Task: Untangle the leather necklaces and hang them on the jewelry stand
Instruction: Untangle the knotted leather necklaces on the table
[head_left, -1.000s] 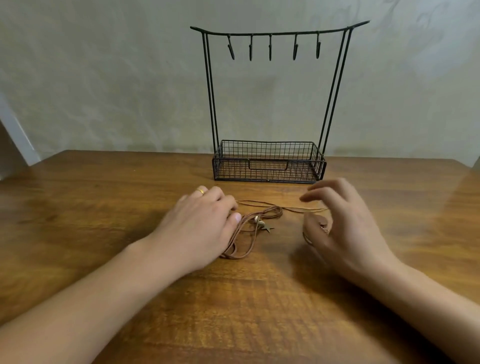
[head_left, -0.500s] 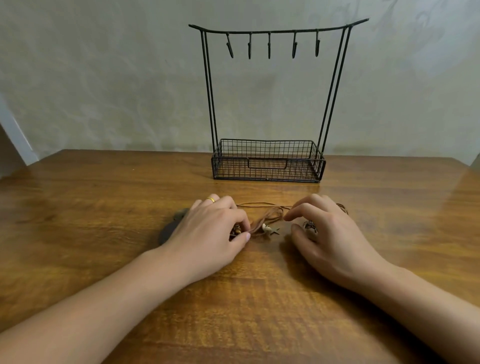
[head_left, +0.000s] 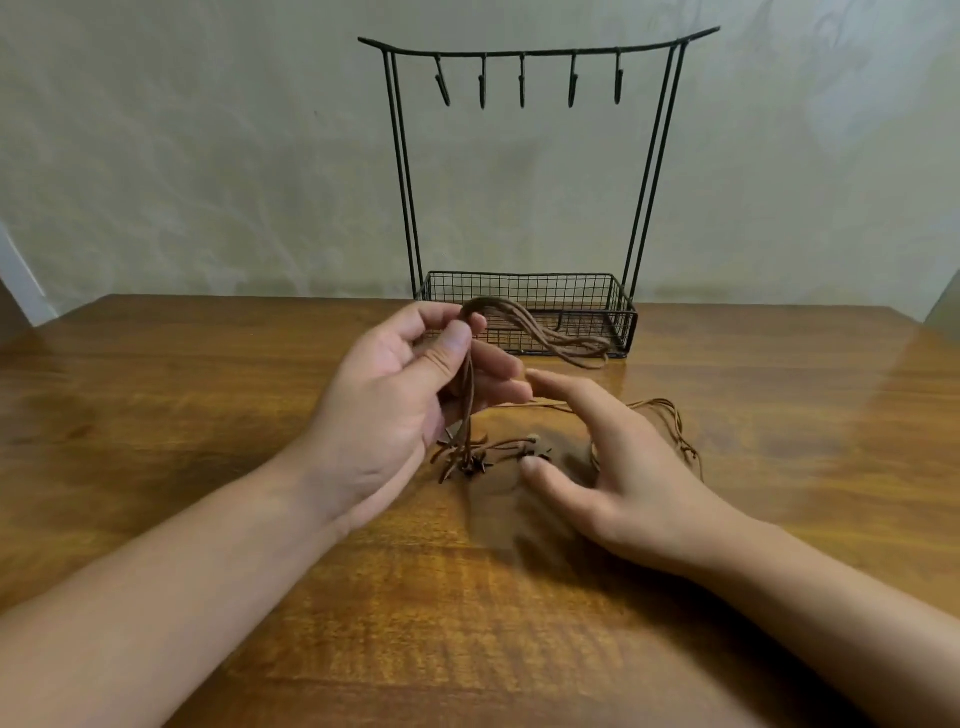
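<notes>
Brown leather necklaces are lifted above the wooden table. My left hand pinches the bunch of cords between thumb and forefinger; cord loops trail right toward the stand's basket, and the ends with small star pendants hang down to the table. My right hand hovers over the table beside the pendants with fingers spread and lightly curved, holding nothing. More thin cord lies behind it. The black wire jewelry stand stands at the back, its several hooks bare.
The stand's wire mesh basket sits on the table's far edge, close to a pale wall. Bare wood stretches left and right of my hands and toward me.
My left hand has turned palm up and risen off the table, lifting the bunch of cords. My right hand has opened and stayed low beside the pendants.
</notes>
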